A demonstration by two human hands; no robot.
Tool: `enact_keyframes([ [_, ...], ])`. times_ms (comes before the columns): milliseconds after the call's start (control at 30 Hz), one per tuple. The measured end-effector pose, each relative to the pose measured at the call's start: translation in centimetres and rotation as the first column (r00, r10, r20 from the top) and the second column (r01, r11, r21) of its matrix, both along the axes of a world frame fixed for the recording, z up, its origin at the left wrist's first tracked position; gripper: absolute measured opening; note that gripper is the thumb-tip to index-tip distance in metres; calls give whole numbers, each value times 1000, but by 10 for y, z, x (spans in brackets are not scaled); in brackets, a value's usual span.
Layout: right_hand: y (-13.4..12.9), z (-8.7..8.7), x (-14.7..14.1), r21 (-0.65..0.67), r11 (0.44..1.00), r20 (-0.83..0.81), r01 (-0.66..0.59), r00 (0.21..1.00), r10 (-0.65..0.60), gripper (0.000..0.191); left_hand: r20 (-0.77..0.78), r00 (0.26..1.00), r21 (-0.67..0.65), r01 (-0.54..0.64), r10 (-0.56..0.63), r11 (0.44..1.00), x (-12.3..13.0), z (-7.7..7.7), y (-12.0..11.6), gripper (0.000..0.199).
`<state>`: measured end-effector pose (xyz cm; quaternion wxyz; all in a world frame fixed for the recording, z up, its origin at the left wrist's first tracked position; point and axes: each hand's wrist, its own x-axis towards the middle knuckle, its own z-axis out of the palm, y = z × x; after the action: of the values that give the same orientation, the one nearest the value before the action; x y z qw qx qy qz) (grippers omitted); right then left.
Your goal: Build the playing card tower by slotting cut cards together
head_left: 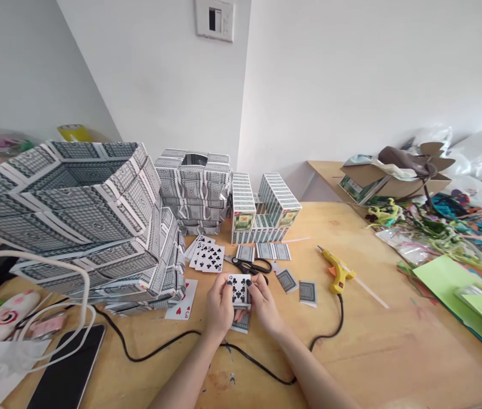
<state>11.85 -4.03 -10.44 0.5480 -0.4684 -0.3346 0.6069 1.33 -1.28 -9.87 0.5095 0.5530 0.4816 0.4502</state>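
A playing card [239, 291] with club pips facing up is held between my two hands over the table. My left hand [219, 304] pinches its left edge, thumb on top, and my right hand [266, 305] grips the right edge the same way. Whether more cards lie under it, I cannot tell. Just below is a patterned card [241, 325], partly covered by my hands. Black-handled scissors [247, 266] lie beyond my fingers. Several clubs cards [209, 257] are fanned out to the left, near a hearts card [183, 304]. More face-down cards [307, 291] lie to the right.
Large structures of folded cards [96, 210] stand at left, another [196, 190] behind. Stacked card boxes [262, 213] form a U shape. A yellow glue gun [338, 271] trails a black cord [155, 353] across the table. A phone [68, 369] lies front left; craft scraps [457, 233] crowd the right.
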Motion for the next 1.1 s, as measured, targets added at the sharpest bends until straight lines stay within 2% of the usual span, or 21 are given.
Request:
enact_keyframes([
  [267,-1,6,2,-11,1000,39,-12,999,13,23,90,995,-43,-26,29,999,3,3,-1,15],
  [667,0,7,2,-19,998,-30,-52,998,51,22,12,999,4,-47,47,999,-1,0,2,18],
  [833,1,4,4,-24,998,-30,-52,998,52,20,9,999,14,-34,34,999,-1,2,1,16],
  [1000,0,-4,7,2,1000,4,19,1000,-19,17,37,999,-7,-15,15,1000,2,-2,0,12],
  [1100,-1,-2,8,-5,1000,-42,-7,999,7,15,90,996,-32,2,1,999,3,-3,-1,10],
])
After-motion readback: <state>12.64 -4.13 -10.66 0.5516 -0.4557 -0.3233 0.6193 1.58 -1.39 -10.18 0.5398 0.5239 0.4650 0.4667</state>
